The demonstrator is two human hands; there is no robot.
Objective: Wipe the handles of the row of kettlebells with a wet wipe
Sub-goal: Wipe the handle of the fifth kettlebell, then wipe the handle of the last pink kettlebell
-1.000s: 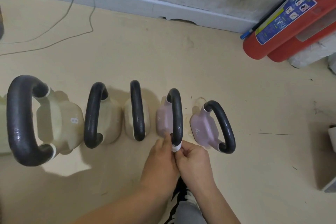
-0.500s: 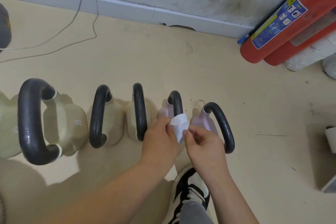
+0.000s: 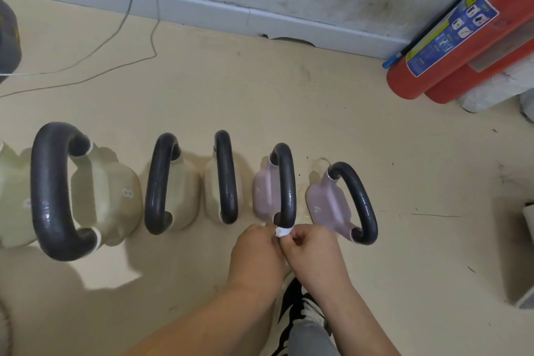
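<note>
Ahead, a broad band of beige floor lies between the row of kettlebells and the grey skirting board; more floor runs from the row's right end toward a pale boxy item cut by the right edge, its contents not visible. Kettlebells, counted: five black handles stand side by side, on three cream bodies and two lilac ones, and one more cream body is cut off at the left edge. Fourth handle, from the left: on a lilac body, gaps either side narrow. Wet wipe, one: bunched white, touching the near end of that fourth handle. Left hand: fingers curled, thumb and fingertips pinching the wipe from the left. Right hand: fingers curled likewise, pinching the same wipe from the right, knuckles touching the left hand. Fire extinguishers, two: red, slanted at the upper right by the wall. Thin cables, two: trailing from the wall across the far left floor. Shoe, one: black and white, under my wrists. Dark rounded item, one: at the left edge, kind unclear.
</note>
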